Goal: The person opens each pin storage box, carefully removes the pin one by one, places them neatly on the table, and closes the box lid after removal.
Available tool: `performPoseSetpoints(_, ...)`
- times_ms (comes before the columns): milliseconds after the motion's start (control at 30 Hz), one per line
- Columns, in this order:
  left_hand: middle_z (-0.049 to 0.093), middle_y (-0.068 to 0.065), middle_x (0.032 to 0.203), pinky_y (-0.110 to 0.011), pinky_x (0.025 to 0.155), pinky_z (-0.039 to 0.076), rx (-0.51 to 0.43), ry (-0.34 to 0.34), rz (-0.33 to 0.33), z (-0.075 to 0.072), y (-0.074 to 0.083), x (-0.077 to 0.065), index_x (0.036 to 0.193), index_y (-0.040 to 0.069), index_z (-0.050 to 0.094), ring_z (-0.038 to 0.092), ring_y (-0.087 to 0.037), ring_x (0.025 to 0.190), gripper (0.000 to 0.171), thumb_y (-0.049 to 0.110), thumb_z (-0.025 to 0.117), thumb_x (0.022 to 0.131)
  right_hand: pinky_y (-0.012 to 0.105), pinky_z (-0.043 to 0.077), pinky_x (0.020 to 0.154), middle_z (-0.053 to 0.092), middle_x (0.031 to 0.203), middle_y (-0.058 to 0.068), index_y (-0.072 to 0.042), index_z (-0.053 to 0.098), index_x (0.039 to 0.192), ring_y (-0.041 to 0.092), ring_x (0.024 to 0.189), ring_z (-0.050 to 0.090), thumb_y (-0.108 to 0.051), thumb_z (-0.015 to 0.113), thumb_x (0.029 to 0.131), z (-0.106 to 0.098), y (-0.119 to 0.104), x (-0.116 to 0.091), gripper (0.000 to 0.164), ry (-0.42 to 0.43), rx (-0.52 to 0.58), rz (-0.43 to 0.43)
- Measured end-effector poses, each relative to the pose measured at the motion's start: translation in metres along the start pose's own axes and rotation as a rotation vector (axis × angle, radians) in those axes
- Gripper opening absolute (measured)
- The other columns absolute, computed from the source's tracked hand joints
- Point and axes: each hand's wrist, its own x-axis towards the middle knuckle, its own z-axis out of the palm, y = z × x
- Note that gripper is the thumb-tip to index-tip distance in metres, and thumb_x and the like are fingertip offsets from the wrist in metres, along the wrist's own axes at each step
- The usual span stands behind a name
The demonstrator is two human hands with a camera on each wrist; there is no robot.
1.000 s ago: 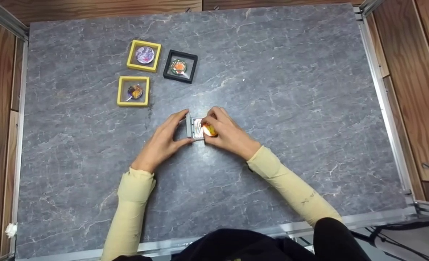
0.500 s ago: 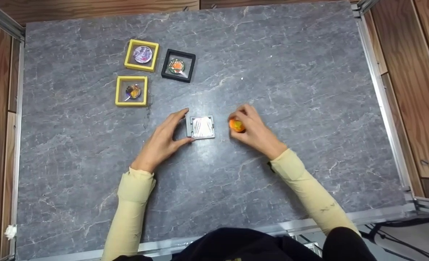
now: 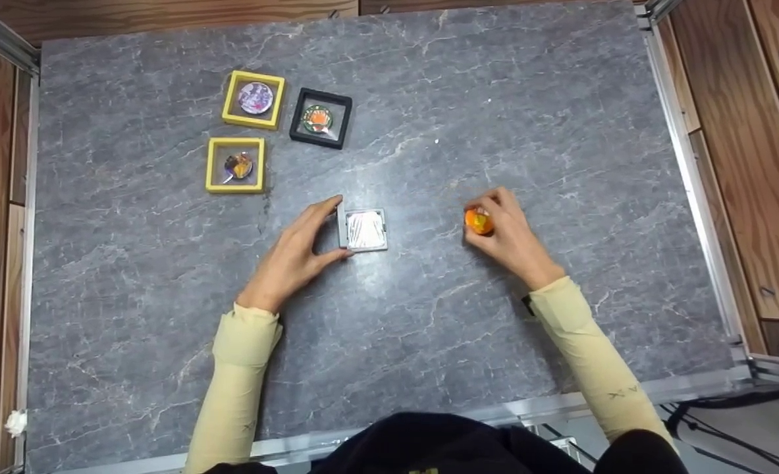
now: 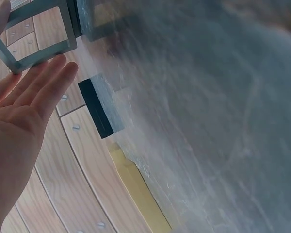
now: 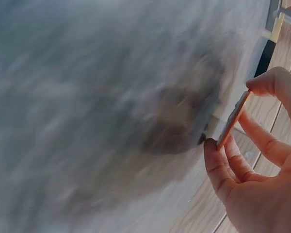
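Observation:
On the table stands a small grey hinged display frame (image 3: 366,230) with clear film, its one half lying flat and its other half raised upright. My left hand (image 3: 290,253) holds the raised half between thumb and fingertips. In the left wrist view the grey frame (image 4: 44,56) shows its open square window between the thumb and fingers. Off to the right, my right hand (image 3: 513,237) pinches a round orange badge (image 3: 477,222). Edge-on in the right wrist view, the badge (image 5: 233,120) looks thin and flat, gripped by the thumb and fingertips.
Two yellow display frames (image 3: 209,164) and a black display frame (image 3: 348,122) lie at the upper left, each with a round badge inside. Metal rails (image 3: 705,197) and wood-patterned panels (image 3: 738,164) border the grey marbled table (image 3: 429,342).
My right hand has carried the orange badge away from the grey frame, to the right. The left hand has stayed at the raised half of the frame.

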Motion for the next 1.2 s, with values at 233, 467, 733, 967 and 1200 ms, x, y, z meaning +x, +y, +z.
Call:
performPoseSetpoints(233, 0.055, -0.014, 0.157, -0.042, 0.130, 0.041, -0.017, 0.009, -0.010, 0.0011, 0.0008, 0.0000, 0.161, 0.007, 0.043, 0.053, -0.030, 0.147, 0.085, 0.025, 0.085, 0.089, 0.047, 0.049, 0.101, 0.057, 0.119, 0.025, 0.003, 0.069, 0.123, 0.040, 0.114, 0.051, -0.005, 0.073, 0.092, -0.0034, 0.0086, -0.0029, 0.032, 0.023, -0.034, 0.004)
performPoseSetpoints(467, 0.055, -0.015, 0.158, -0.042, 0.131, 0.040, -0.011, 0.009, -0.016, 0.0014, 0.0008, -0.0005, 0.161, 0.008, 0.042, 0.054, -0.031, 0.147, 0.086, 0.024, 0.085, 0.089, 0.047, 0.051, 0.102, 0.057, 0.121, 0.023, 0.002, 0.067, 0.129, 0.039, 0.116, 0.051, -0.006, 0.073, 0.093, -0.0023, 0.0086, -0.0045, 0.037, 0.018, -0.037, 0.019)
performPoseSetpoints(733, 0.054, -0.016, 0.158, -0.042, 0.131, 0.040, -0.010, 0.005, -0.012, 0.0018, -0.0004, 0.0002, 0.161, 0.008, 0.042, 0.054, -0.032, 0.147, 0.088, 0.023, 0.086, 0.087, 0.046, 0.051, 0.102, 0.056, 0.125, 0.023, 0.001, 0.067, 0.130, 0.038, 0.119, 0.049, -0.007, 0.073, 0.095, -0.0035, 0.0074, -0.0046, 0.037, 0.014, -0.030, 0.067)
performPoseSetpoints(967, 0.053, -0.014, 0.159, -0.041, 0.131, 0.039, 0.003, -0.017, -0.029, 0.0027, -0.0002, 0.0007, 0.163, 0.010, 0.041, 0.052, -0.030, 0.148, 0.088, 0.021, 0.086, 0.088, 0.046, 0.049, 0.102, 0.056, 0.125, 0.024, 0.002, 0.068, 0.128, 0.040, 0.119, 0.048, -0.006, 0.071, 0.096, -0.0039, 0.0083, -0.0041, 0.033, 0.010, -0.026, 0.055)
performPoseSetpoints(1200, 0.053, -0.011, 0.160, -0.040, 0.131, 0.040, -0.002, -0.019, -0.038, 0.0023, 0.0010, 0.0000, 0.163, 0.015, 0.040, 0.051, -0.028, 0.150, 0.087, 0.016, 0.085, 0.089, 0.048, 0.049, 0.101, 0.055, 0.126, 0.024, 0.004, 0.068, 0.126, 0.040, 0.119, 0.047, -0.005, 0.070, 0.096, -0.0062, 0.0096, -0.0045, 0.032, 0.012, -0.036, 0.061)
